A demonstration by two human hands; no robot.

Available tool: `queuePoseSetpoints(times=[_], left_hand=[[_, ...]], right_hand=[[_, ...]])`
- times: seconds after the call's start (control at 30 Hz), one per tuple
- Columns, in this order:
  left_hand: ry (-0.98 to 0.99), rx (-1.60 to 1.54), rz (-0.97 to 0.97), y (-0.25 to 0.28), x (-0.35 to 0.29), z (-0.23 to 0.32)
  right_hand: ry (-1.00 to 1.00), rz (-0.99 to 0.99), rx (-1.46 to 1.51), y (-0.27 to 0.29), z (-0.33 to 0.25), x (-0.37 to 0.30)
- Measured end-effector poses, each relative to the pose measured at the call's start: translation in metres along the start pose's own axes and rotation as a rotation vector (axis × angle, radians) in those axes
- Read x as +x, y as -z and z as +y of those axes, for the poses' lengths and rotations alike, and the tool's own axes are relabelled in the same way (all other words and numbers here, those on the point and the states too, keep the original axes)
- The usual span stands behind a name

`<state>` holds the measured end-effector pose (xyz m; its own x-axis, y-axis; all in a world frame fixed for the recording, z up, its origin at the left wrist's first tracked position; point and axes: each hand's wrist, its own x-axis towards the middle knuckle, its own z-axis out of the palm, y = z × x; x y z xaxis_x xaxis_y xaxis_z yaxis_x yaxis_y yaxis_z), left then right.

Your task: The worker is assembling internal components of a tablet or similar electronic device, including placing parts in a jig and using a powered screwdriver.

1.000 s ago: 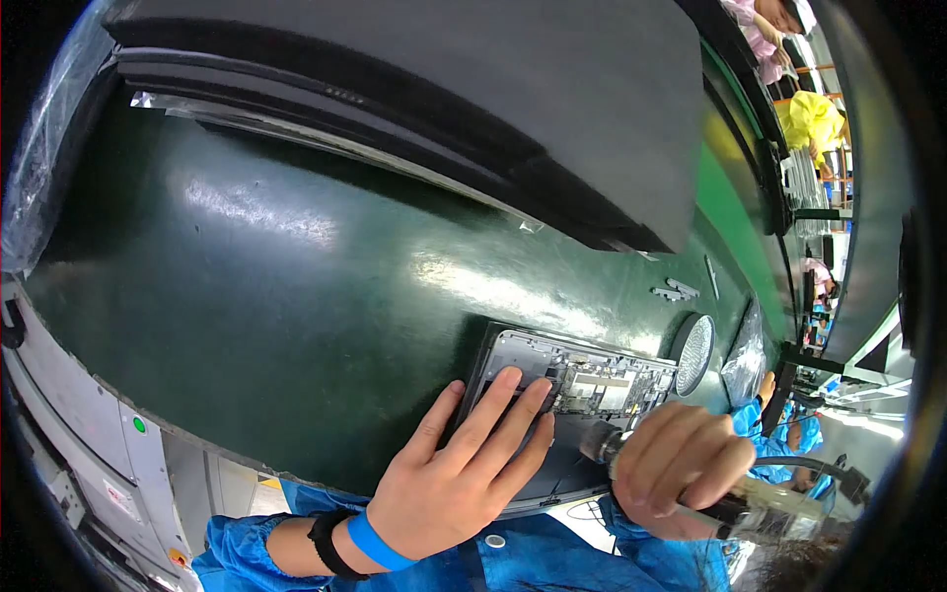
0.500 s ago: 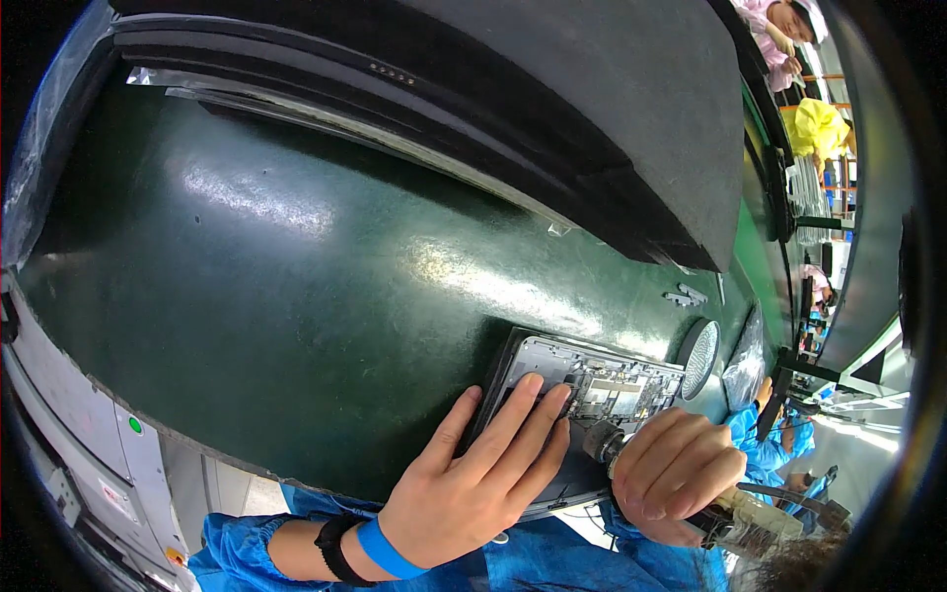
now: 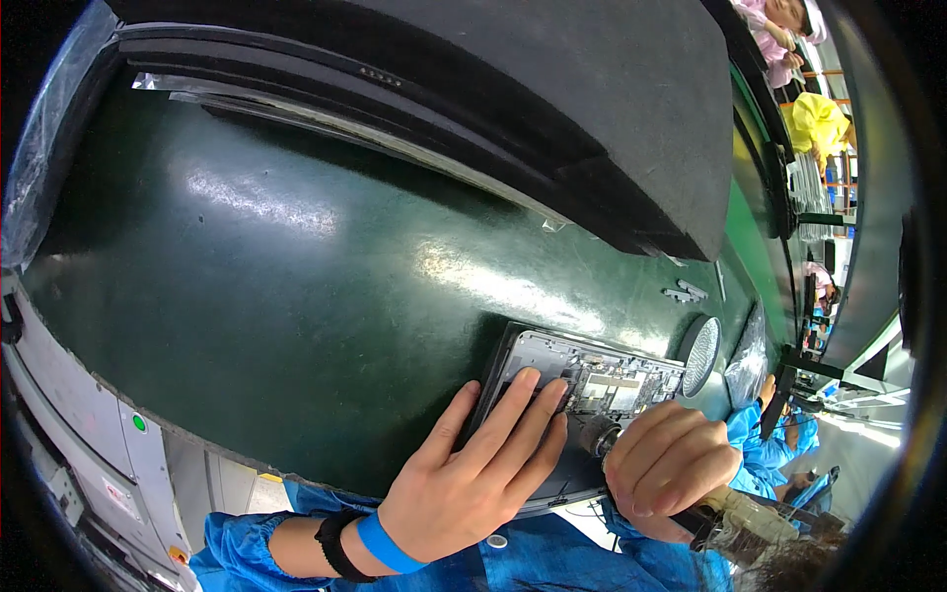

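Observation:
A dark laptop base with its inside exposed, circuit boards showing, lies on the green bench close to me. My left hand is spread over its left part, fingers stretched out and fingertips resting on it. My right hand is wrapped round what looks like an electric screwdriver, its metal nose pointing down at the laptop's front middle. Whether the tip touches a screw is hidden. A blue strap and a black band circle my left wrist.
A large black padded block spans the bench's far side. Right of the laptop stand a round dish and a clear plastic bag. Small grey pieces lie behind the dish. A person in blue is at the right.
My right hand and the electric screwdriver have shifted slightly left and up. My left hand stays nearly where it was on the laptop base.

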<state>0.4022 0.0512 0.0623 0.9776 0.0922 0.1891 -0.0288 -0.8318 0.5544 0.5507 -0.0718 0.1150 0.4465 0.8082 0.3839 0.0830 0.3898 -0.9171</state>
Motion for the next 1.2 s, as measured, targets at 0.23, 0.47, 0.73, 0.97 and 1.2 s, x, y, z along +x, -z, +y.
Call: queuePoseSetpoints(times=[0.23,0.47,0.73,0.97,1.2], left_hand=[[0.001,0.004,-0.002,0.000,0.000,0.000],[-0.001,-0.012,0.002,-0.001,0.001,0.001],[-0.006,0.038,0.020,0.000,0.001,0.000],[-0.017,0.049,0.031,-0.003,0.005,0.000],[-0.010,0.052,0.026,-0.003,0.005,0.001]], right_hand=[[-0.026,0.099,-0.005,-0.005,0.002,-0.006],[-0.034,0.040,0.021,-0.001,0.004,-0.001],[0.092,0.369,-0.033,-0.003,-0.006,0.016],[0.157,0.132,-0.131,0.022,0.008,0.013],[0.081,0.188,-0.166,0.016,0.005,0.014]])
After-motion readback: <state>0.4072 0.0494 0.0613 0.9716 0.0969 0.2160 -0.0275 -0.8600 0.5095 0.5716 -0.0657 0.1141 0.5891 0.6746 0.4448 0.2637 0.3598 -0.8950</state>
